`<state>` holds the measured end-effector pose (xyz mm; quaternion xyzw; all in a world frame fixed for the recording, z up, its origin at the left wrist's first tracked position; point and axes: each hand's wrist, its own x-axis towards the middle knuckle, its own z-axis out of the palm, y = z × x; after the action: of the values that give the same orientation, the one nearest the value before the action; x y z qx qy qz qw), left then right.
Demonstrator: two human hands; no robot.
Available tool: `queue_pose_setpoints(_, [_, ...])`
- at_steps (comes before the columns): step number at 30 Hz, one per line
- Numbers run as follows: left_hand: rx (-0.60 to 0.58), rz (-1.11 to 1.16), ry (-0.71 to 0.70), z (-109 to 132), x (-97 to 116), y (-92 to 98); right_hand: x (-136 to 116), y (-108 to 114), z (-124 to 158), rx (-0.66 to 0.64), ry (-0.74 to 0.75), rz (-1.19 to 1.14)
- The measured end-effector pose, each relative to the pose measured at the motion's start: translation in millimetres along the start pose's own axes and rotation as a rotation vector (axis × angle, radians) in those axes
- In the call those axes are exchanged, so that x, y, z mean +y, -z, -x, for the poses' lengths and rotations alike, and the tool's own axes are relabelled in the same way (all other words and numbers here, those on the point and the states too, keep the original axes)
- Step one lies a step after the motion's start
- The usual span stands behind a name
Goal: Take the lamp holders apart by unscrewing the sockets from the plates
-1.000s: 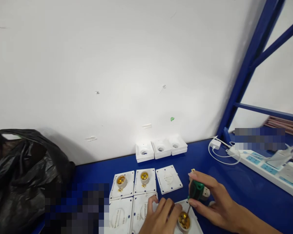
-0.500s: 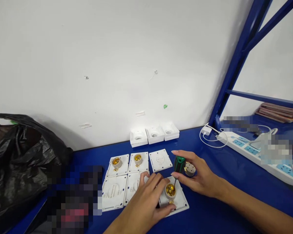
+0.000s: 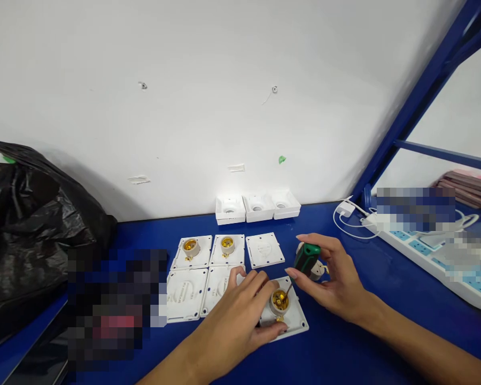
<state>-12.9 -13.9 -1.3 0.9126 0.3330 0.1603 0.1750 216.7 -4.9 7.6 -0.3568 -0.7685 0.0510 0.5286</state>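
Note:
My right hand (image 3: 336,283) grips a screwdriver (image 3: 305,259) with a green and black handle. Its shaft slants down into a brass-lined lamp socket (image 3: 279,302), which sits on a white square plate (image 3: 295,322). Bent over that plate's left side, my left hand (image 3: 242,307) holds plate and socket between thumb and fingers. Behind the screwdriver, partly covered by my right hand, is a loose lamp socket (image 3: 317,270). Two more plates with sockets, a left one (image 3: 202,259) and a right one (image 3: 236,259), lie beyond my left hand.
Bare white plates, among them a back one (image 3: 264,249) and a front left one (image 3: 186,294), lie on the blue table (image 3: 144,235). White boxes (image 3: 258,213) line the wall. A black bag (image 3: 44,224) stands left; a power strip (image 3: 436,262) lies right.
The screwdriver's handle has tipped to the right with my right hand, its shaft still in the socket. My left hand keeps its hold. The camera view has shifted slightly.

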Motion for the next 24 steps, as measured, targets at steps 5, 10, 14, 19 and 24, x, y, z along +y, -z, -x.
queue_pose_setpoints(5, [0.041,-0.013,-0.015,0.3,-1.3,-2.6,-0.8,1.7,-2.8,-0.044,-0.055,0.028])
queue_pose_setpoints(10, [0.023,-0.015,-0.026,0.9,-1.8,-3.6,-7.2,1.9,1.7,0.007,0.054,0.16])
queue_pose_setpoints(14, [-0.001,-0.024,-0.013,0.6,-0.8,-3.0,-16.3,1.2,-1.3,0.008,0.121,0.204])
queue_pose_setpoints(19, [0.026,-0.018,-0.015,1.2,-1.7,-4.0,-20.8,-0.1,-8.8,0.018,0.011,0.256])
queue_pose_setpoints(24, [0.044,-0.007,-0.025,1.7,-3.7,-6.8,-22.9,-2.0,-8.6,0.043,0.059,0.284])
